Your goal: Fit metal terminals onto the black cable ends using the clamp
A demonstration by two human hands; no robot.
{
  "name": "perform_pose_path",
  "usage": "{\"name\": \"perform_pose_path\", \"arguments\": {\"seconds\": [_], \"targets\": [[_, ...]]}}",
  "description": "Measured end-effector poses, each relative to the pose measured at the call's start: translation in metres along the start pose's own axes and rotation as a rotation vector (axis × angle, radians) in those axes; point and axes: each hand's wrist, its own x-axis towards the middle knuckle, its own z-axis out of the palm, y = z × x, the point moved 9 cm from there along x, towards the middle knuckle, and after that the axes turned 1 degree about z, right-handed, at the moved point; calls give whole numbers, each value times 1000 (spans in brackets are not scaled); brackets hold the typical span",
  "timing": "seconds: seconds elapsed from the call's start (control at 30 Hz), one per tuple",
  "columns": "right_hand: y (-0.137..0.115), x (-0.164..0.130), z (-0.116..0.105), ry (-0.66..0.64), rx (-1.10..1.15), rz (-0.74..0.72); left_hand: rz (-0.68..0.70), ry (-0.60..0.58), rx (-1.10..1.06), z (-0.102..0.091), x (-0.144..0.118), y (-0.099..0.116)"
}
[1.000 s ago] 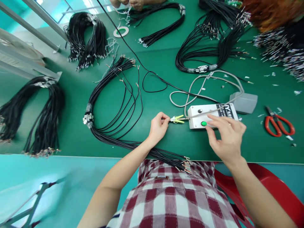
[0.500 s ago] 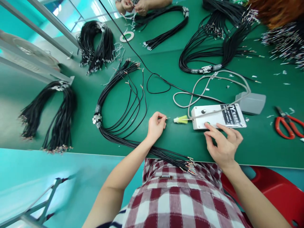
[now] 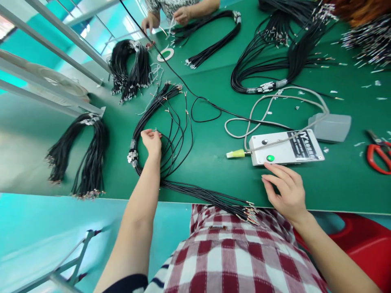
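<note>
My left hand (image 3: 152, 141) reaches out over a looped bundle of black wires (image 3: 171, 134) on the green table (image 3: 214, 171), fingers pinched on one thin black wire end near the bundle's taped part (image 3: 133, 154). Nothing is in my right hand (image 3: 285, 188), which hovers with fingers spread just in front of a white tester box (image 3: 285, 147) with a lit green button (image 3: 270, 158). A yellow-green clip (image 3: 236, 154) sticks out of the box's left side. The bundle's stripped ends (image 3: 249, 211) hang over the table's near edge by my checked shirt.
More black wire bundles lie at the left (image 3: 82, 154), back left (image 3: 131, 69) and back right (image 3: 275, 61). A grey pedal (image 3: 331, 122) with its cable sits behind the box, and red scissors (image 3: 377, 152) lie at the right. Another person's hands (image 3: 180, 14) work at the far edge.
My left hand pulled the wire end away from the yellow-green clip and moved left to the wire bundle. My right hand came off the green button and drew back toward me.
</note>
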Motion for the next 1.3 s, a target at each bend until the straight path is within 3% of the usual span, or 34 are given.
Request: {"name": "perform_pose_path", "arguments": {"seconds": [0.1, 0.17, 0.27, 0.3, 0.33, 0.4, 0.47, 0.53, 0.67, 0.83, 0.93, 1.07, 1.2, 1.3], "targets": [[-2, -1, -1, 1, 3, -18, 211, -78, 106, 15, -48, 25], [-1, -2, 0, -11, 12, -13, 397, -251, 165, 28, -97, 53], [3, -3, 3, -34, 30, 15, 586, -722, 232, 53, -188, 83], [4, -3, 4, -40, 40, 27, 714, -1029, 329, 66, -231, 85], [4, -4, 4, -45, 52, 34, 809, -1232, 444, 69, -263, 83], [5, -5, 5, -46, 72, 39, 933, -1445, 717, 66, -297, 71], [4, -5, 5, -42, 85, 36, 937, -1433, 926, 61, -294, 63], [4, -5, 5, -42, 93, 34, 898, -1426, 982, 56, -282, 61], [6, -5, 6, -39, 110, 27, 771, -1460, 729, 45, -260, 70], [4, -3, 7, -65, 181, 65, 419, -1371, 380, 35, -239, 73], [-4, -2, 20, -199, 355, 156, 304, -1303, 230, 45, -248, 78], [-16, -4, 40, -371, 565, 248, 412, -1298, 147, 71, -277, 106], [3, -6, 45, -365, 533, 405, 440, -1301, 32, 89, -289, 123], [-6, -3, 41, -447, 482, 337, 381, -1255, -19, 94, -283, 117]]}}
